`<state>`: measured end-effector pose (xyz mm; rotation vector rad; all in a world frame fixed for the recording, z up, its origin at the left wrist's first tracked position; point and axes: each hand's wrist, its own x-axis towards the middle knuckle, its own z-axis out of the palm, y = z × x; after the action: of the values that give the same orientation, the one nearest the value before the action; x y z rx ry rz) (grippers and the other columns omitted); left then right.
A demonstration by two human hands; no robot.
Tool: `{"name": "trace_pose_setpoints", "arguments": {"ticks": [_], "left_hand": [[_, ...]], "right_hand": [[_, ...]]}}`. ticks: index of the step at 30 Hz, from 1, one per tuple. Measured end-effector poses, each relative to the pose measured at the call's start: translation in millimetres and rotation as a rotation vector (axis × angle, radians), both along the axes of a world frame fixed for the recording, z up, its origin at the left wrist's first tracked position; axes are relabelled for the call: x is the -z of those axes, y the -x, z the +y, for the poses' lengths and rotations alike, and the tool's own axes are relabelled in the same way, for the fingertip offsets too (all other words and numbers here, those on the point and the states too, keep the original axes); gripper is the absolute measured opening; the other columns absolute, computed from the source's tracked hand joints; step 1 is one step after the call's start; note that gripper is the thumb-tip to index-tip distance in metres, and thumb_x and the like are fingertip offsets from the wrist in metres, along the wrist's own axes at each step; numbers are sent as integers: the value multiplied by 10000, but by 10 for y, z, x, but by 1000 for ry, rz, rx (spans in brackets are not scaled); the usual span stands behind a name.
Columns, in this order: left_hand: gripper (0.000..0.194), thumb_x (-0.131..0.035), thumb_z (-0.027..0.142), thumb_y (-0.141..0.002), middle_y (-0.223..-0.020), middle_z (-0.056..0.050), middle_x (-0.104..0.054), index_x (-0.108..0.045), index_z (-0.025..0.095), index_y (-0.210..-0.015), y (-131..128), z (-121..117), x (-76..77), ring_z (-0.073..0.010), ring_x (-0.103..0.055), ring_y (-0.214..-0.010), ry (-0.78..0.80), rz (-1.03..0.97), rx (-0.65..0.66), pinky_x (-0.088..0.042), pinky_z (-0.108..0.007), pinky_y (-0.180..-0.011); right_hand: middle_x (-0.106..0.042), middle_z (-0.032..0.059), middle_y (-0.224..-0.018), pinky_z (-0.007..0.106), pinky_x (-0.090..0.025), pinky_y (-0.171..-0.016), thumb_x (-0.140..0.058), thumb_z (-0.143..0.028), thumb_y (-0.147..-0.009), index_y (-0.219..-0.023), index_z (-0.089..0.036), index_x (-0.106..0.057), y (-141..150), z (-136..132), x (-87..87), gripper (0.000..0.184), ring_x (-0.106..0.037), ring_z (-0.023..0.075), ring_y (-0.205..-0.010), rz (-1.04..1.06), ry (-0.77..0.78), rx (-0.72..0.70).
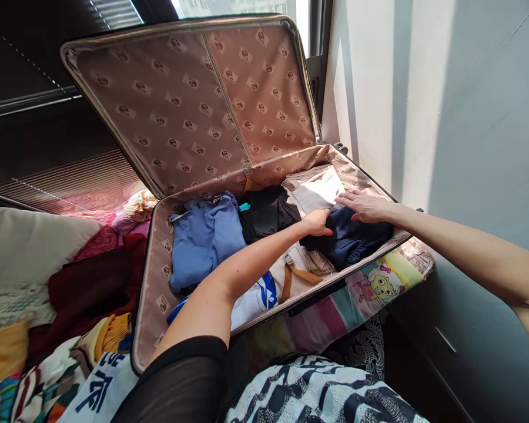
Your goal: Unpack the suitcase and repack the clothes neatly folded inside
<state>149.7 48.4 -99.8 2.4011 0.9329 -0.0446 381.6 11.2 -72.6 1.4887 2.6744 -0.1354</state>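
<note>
An open suitcase (145, 294) lies in front of me, packed with folded clothes. My right hand (364, 205) rests over the far side of a folded navy garment (350, 235), fingers stretched out beside a white folded garment (315, 191). At the navy garment's left edge, my left hand (317, 222) touches the cloth with its thumb apart from the fingers; some fingertips are hidden. Black clothing (264, 211) lies left of that hand, and blue folded clothing (207, 235) fills the left side. Nearer me are a beige item with an orange strap (306, 274) and a white-and-blue garment (251, 302).
The raised lid (189, 111) with patterned lining leans by the window. A pale wall (471, 117) stands close on the right. Mixed clothes (88, 282) and a whitish pillow (30, 238) lie to the left. Cartoon-printed fabric (374, 285) shows under the suitcase's front edge.
</note>
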Motion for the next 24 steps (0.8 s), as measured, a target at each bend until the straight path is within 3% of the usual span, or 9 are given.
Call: {"name": "trace_pose_setpoints", "arguments": {"ticks": [2, 4, 9, 11, 13, 15, 18, 21, 24], "left_hand": [[522, -848, 194, -752, -1243, -155, -753, -683, 119, -1241, -5, -35, -42, -341, -718, -1198, -43, -4, 59, -565, -393, -1061], [579, -849, 175, -716, -1220, -132, -754, -673, 141, -1266, 89, 1, -121, -333, -726, -1178, 54, -24, 76, -574, -400, -1055], [630, -949, 391, -648, -1096, -65, -782, -700, 190, -1191, 595, 146, -193, -247, -757, -979, 818, -292, -45, -613, -363, -914], [531, -931, 435, -689, -1051, -64, -779, -703, 172, -1090, 690, 103, -114, -211, -746, -910, 928, -395, -132, -612, -341, -876], [388, -876, 367, -770, -1012, -63, -768, -698, 154, -1042, 667, 5, -26, -200, -735, -892, 798, -374, -246, -610, -328, -859], [275, -787, 258, -851, -1027, -86, -766, -710, 133, -1083, 578, -106, 12, -231, -739, -958, 528, -229, -361, -610, -349, -892], [464, -730, 224, -920, -1302, -189, -728, -670, 100, -1364, 471, -238, -63, -327, -690, -1235, 22, -60, -392, -563, -443, -1067], [721, -715, 377, -984, -1698, -221, -450, -489, 166, -1636, 468, -350, -143, -418, -420, -1567, -333, -54, -158, -380, -580, -1261], [795, -633, 525, -1026, -1829, -151, -236, -377, 251, -1728, 491, -513, -20, -467, -157, -1683, -274, 53, 179, -234, -697, -1302]], "right_hand": [[-744, 142, -1272, 471, -522, -991, -805, -254, -769, -1260, -223, -756, 25, 100, -4, 494, -654, 353, -1218, 17, 133, -13], [-782, 91, -1042, 430, -531, -899, -800, -247, -747, -1054, -244, -796, 34, 169, -56, 308, -706, 316, -1029, 6, 260, 7], [-778, 63, -943, 360, -515, -820, -778, -231, -790, -1016, -235, -810, -19, 236, -356, 228, -708, 265, -901, 82, 352, 18], [-787, 86, -1017, 357, -517, -855, -768, -238, -834, -1104, -208, -817, -13, 246, -392, 277, -709, 265, -949, 76, 378, 16], [-783, 131, -1125, 373, -516, -905, -742, -221, -877, -1234, -167, -798, 40, 235, -321, 366, -705, 279, -1030, 10, 399, 36], [-751, 185, -1261, 426, -515, -970, -731, -215, -895, -1373, -148, -745, 126, 189, -184, 483, -685, 324, -1144, -63, 362, 91], [-662, 224, -1431, 555, -492, -1051, -713, -290, -933, -1530, -215, -645, 226, 62, -28, 605, -606, 420, -1315, -112, 209, 173], [-566, 254, -1530, 561, -482, -1064, -640, -368, -999, -1624, -237, -541, 208, -72, -35, 646, -561, 451, -1370, -133, 116, 191], [-648, 269, -1404, 419, -511, -968, -665, -367, -993, -1608, -153, -533, 120, -210, -17, 664, -673, 375, -1207, -149, 253, 164]]}}
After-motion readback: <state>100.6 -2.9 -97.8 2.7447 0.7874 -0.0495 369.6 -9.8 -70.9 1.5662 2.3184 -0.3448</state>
